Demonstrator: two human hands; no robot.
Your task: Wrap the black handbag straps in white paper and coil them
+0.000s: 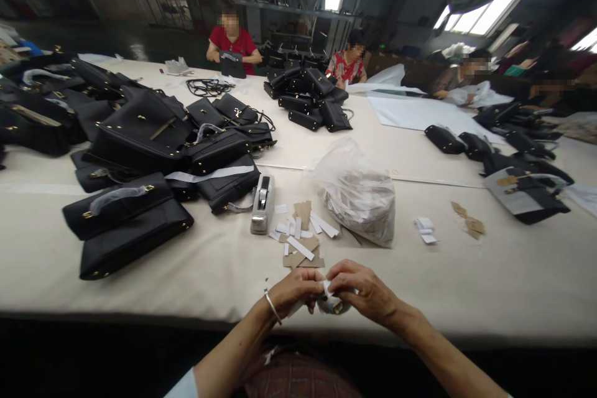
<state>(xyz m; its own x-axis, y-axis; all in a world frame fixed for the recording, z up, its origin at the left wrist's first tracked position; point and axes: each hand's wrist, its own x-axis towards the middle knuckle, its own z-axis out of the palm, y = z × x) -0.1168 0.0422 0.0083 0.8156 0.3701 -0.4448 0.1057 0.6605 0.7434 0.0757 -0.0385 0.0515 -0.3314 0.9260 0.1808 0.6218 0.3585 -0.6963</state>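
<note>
Close to the table's near edge, my left hand (298,289) and my right hand (366,292) meet with their fingers bent inward. A small white paper strip (327,288) is pinched between them. Just under it, partly covered by my fingers, is a small bundle in clear plastic (334,305) with a gold-brown patch; its kind I cannot make out. A bracelet circles my left wrist. Straight ahead of my hands lie loose white paper strips (301,247) and brown card pieces (303,214).
A grey stapler-like tool (262,205) stands beside the strips, left of a filled clear plastic bag (359,199). Black handbags (140,130) are heaped on the left, with more (312,96) farther back. Several people sit across the table (209,298).
</note>
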